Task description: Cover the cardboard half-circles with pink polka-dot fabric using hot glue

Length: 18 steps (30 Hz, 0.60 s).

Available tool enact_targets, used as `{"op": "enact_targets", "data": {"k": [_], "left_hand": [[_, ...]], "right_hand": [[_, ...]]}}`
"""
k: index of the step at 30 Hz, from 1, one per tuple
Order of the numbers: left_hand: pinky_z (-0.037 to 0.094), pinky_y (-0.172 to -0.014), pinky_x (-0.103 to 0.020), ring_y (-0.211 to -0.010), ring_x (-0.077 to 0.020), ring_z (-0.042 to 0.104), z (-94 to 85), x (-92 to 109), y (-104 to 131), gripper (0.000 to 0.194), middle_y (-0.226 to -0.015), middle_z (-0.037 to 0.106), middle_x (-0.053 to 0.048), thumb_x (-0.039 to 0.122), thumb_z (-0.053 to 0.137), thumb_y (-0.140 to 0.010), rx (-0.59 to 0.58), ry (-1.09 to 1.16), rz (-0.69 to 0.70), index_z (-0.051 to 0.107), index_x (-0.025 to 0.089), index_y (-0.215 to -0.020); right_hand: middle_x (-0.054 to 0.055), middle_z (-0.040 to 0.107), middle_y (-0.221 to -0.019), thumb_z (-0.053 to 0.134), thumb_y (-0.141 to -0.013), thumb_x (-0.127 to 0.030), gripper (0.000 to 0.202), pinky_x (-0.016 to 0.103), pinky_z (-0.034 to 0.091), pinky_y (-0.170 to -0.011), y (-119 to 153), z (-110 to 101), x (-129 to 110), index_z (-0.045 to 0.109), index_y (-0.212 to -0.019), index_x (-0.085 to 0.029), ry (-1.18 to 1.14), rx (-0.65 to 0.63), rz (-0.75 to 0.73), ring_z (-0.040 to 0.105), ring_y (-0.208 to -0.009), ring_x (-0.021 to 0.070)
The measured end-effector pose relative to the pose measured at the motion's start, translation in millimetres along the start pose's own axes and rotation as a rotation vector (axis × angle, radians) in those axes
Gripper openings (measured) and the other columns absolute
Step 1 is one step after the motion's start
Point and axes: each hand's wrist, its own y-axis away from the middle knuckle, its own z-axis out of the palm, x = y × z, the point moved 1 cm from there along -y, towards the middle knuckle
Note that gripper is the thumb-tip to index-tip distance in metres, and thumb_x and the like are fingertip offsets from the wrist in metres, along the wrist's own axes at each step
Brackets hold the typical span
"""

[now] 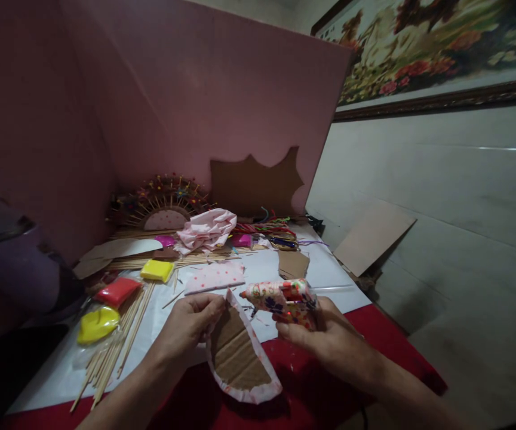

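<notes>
My left hand pinches the upper left edge of a half-round cardboard piece. Pale pink fabric is folded over the rim of that piece, and its brown corrugated side faces up. In my right hand is a flower-patterned glue gun, my fingers wrapped round its handle. Its orange nozzle points left, close to the top corner of the fabric rim. Whether the nozzle touches the fabric I cannot tell. Behind the glue gun a pink dotted fabric-covered piece lies on the white sheet.
Wooden sticks and red and yellow clay packs lie left. Crumpled pink cloth, a stick fan with flowers and jagged cardboard stand behind. Small cardboard lies beyond the glue gun. Red cloth covers the front edge.
</notes>
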Motion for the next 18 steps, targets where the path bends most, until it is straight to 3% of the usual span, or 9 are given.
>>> {"op": "enact_targets", "data": {"k": [5, 11, 18], "left_hand": [[0.015, -0.045, -0.023, -0.043, -0.0061, 0.025, 5.3, 5, 5, 0.043, -0.044, 0.041, 0.006, 0.052, 0.070, -0.063, 0.002, -0.008, -0.021, 0.053, 0.014, -0.050], [0.018, -0.046, -0.022, -0.044, -0.0062, 0.030, 5.1, 4, 3, 0.039, -0.046, 0.047, 0.005, 0.049, 0.070, -0.065, 0.007, 0.005, -0.038, 0.060, 0.013, -0.056], [0.020, -0.046, -0.022, -0.045, -0.0072, 0.032, 7.9, 7, 6, 0.039, -0.048, 0.048, 0.004, 0.050, 0.070, -0.064, 0.011, -0.025, -0.056, 0.063, 0.012, -0.060]], "right_hand": [[-0.003, 0.045, -0.064, 0.049, -0.081, -0.020, 0.010, 0.023, 0.036, -0.056, -2, 0, -3, 0.054, -0.074, -0.016, 0.231, -0.129, -0.024, 0.039, -0.058, 0.0103], [0.001, 0.054, -0.077, 0.046, -0.081, -0.013, 0.009, 0.024, 0.039, -0.065, 0, 0, -12, 0.053, -0.076, -0.017, 0.471, -0.044, -0.220, 0.048, -0.069, 0.0130], [-0.001, 0.052, -0.074, 0.048, -0.078, -0.009, 0.010, 0.021, 0.037, -0.059, 0, 1, -13, 0.050, -0.072, -0.017, 0.573, -0.077, -0.273, 0.047, -0.062, 0.0103]]}}
